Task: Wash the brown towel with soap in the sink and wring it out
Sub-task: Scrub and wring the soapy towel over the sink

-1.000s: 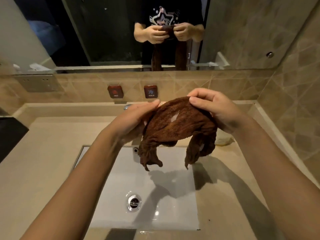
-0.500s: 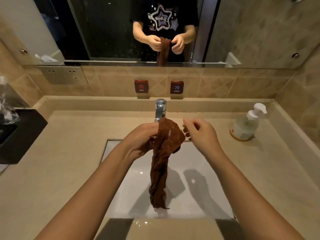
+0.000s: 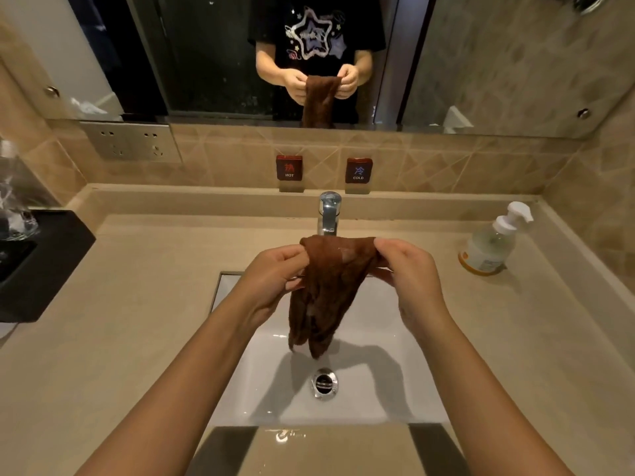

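A beige stone surface [image 3: 130, 304] runs wall to wall, with a white rectangular sink [image 3: 378, 338] sunk into its middle. At two o'clock from the sink stands a pump soap bottle [image 3: 489, 247]. At nine o'clock lies a black tray [image 3: 44, 269]. A chrome faucet [image 3: 329, 214] rises at twelve o'clock.

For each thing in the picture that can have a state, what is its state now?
brown towel: held up by its top edge, hanging over the sink, a pale patch on it.
left hand: shut on the towel.
right hand: shut on the towel.
faucet: no water running.
sink: no standing water.
soap bottle: upright on the counter.
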